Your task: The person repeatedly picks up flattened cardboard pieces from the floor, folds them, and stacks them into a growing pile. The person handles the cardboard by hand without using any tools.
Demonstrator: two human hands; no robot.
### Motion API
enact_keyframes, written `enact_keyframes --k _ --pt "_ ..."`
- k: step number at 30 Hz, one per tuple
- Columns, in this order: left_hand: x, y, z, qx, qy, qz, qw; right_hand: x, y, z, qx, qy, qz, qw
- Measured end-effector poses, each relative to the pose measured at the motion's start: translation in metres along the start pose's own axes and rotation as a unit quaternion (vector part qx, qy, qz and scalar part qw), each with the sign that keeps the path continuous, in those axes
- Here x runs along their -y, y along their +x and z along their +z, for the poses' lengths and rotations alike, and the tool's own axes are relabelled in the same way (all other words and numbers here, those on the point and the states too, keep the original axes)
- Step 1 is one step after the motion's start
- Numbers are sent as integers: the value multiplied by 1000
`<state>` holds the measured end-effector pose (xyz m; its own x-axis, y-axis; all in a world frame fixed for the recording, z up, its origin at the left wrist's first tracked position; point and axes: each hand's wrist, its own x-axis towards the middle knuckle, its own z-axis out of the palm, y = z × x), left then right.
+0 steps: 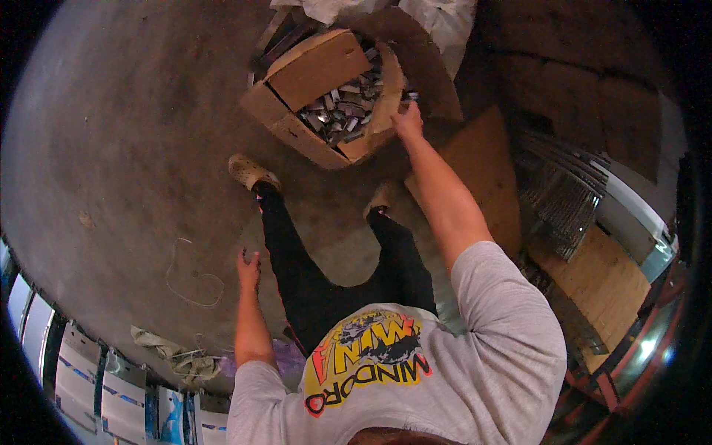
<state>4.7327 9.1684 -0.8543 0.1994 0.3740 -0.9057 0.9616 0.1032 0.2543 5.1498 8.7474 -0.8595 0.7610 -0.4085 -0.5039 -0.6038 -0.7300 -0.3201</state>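
An open cardboard box (319,70) stands on the floor ahead of my feet, its flaps folded outward. Inside lie many small, shiny metal pieces (345,107), too jumbled to tell their exact kind. My right hand (407,121) reaches to the box's right side, against the bent flap (391,93). Its fingers are closed, with a small grey metal piece (411,95) showing at the fingertips. Low beside my left leg hangs my left hand (249,270), fingers apart and holding nothing.
White plastic sheeting (437,18) lies behind the box. At right are a leaning cardboard sheet (486,174), a stack of metal racks (560,196) and a wooden board (593,282). A thin cord (178,289) and crumpled cloth (185,360) lie on the floor at left.
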Motion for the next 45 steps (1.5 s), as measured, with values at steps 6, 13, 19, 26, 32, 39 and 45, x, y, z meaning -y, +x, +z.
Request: enact_keyframes --k 6,13,19,26,32,39,45 --pt "39 -24 6 16 40 -79 996 8 -21 8 42 -209 -133 968" --pt "-68 -17 -19 3 40 51 998 57 -74 18 142 -56 -260 954" --pt "-238 -77 34 26 257 573 778 107 -211 -31 367 254 -72 892" --pt "-286 -104 32 208 128 352 903 54 -289 -106 192 263 144 934" --pt "-276 -166 24 371 -9 283 884 4 -379 -95 341 426 222 808" --pt "-229 -193 53 244 -5 373 895 -89 -400 -105 308 450 117 830" --pt "48 -164 -193 -279 63 119 951 -292 -392 -103 162 -28 -82 983"
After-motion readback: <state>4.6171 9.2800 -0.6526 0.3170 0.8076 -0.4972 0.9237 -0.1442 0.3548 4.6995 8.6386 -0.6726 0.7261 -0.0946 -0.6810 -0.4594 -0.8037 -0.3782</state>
